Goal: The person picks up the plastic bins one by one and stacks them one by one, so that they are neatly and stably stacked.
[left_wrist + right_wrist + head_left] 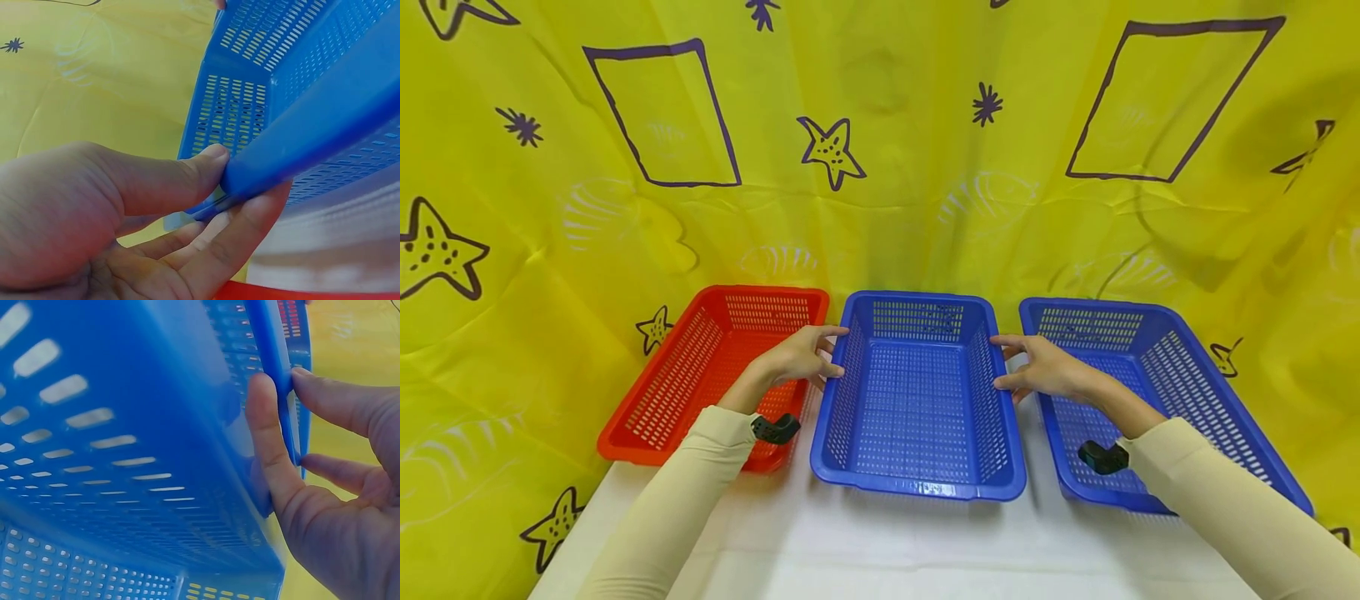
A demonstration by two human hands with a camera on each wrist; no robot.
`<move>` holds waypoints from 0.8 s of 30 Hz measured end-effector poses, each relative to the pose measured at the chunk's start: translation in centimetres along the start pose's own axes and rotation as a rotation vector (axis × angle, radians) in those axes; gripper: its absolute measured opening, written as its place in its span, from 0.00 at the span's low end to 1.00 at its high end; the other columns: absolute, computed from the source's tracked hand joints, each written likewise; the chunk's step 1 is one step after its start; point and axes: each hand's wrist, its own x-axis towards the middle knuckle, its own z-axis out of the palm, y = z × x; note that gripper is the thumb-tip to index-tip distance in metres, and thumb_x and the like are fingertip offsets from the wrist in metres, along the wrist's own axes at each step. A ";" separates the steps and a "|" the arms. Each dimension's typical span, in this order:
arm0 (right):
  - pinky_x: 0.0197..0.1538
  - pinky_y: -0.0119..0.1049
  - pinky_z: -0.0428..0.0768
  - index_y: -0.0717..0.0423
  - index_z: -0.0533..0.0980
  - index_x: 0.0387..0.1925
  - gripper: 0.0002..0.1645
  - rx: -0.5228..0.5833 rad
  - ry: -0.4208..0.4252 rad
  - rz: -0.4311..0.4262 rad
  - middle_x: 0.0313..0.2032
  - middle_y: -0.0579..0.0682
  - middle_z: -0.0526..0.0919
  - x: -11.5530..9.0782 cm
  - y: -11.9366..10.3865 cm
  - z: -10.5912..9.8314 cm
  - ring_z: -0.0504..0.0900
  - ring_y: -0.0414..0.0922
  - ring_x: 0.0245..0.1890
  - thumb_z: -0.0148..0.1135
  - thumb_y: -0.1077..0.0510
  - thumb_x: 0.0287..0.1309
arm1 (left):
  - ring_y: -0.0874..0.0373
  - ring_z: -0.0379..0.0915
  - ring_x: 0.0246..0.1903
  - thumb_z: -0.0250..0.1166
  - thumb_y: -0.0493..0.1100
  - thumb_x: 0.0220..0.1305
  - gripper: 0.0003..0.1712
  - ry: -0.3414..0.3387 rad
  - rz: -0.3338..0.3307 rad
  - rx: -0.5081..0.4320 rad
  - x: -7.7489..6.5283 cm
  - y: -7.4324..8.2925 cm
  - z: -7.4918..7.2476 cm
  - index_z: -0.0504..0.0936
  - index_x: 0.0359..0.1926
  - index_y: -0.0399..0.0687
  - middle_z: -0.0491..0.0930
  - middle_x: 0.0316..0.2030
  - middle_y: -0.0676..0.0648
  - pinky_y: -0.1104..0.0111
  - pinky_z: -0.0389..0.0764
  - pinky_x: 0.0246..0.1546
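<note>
Pale sleeves (662,500) lay closest in the head view, each with a black device (775,429) at the wrist. Between them was the middle blue basket (917,490), with a red basket (767,298) on its left and another blue basket (1078,310) on its right. My left hand (793,358) gripped its left rim and my right hand (1045,367) its right rim, both toward the back. Only narrow gaps separated it from its neighbours; white counter (880,558) lay open along the front, and yellow curtain (910,225) rose just behind.

From the left wrist, my thumb pressed the top of the rim while fingers curled underneath; a red edge showed close below, with a strip of white between.

From the right wrist, my digits pinched the rim from both sides. Slotted blue wall filled the left, and yellow cloth showed past my knuckles.
</note>
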 end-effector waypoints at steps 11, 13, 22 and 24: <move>0.45 0.52 0.88 0.66 0.52 0.79 0.49 0.072 -0.015 -0.040 0.68 0.76 0.59 -0.7 -0.2 -1.0 0.87 0.55 0.33 0.69 0.64 0.65 | 0.44 0.83 0.40 0.69 0.30 0.65 0.44 0.018 0.009 -0.025 -0.8 0.5 -0.2 0.61 0.78 0.42 0.68 0.62 0.28 0.54 0.89 0.39; 0.46 0.54 0.87 0.65 0.53 0.79 0.49 0.082 -0.012 -0.047 0.69 0.76 0.59 -0.8 -0.3 -1.2 0.87 0.55 0.34 0.69 0.64 0.65 | 0.44 0.83 0.41 0.69 0.30 0.65 0.44 0.020 0.020 -0.031 -1.0 0.5 -0.4 0.61 0.78 0.41 0.68 0.62 0.28 0.51 0.88 0.42; 0.47 0.54 0.87 0.62 0.55 0.79 0.48 0.095 0.010 -0.084 0.69 0.73 0.60 -1.4 -0.5 -1.8 0.87 0.55 0.35 0.70 0.60 0.65 | 0.48 0.80 0.37 0.69 0.29 0.64 0.43 0.034 0.065 -0.100 -1.3 0.5 -0.7 0.62 0.77 0.38 0.68 0.57 0.31 0.44 0.86 0.45; 0.47 0.51 0.87 0.61 0.56 0.79 0.48 0.095 0.016 -0.093 0.69 0.72 0.60 -1.5 -0.5 -1.9 0.87 0.55 0.35 0.70 0.59 0.65 | 0.49 0.79 0.36 0.69 0.28 0.63 0.43 0.039 0.065 -0.119 -1.4 0.5 -0.8 0.63 0.77 0.39 0.68 0.56 0.32 0.43 0.86 0.45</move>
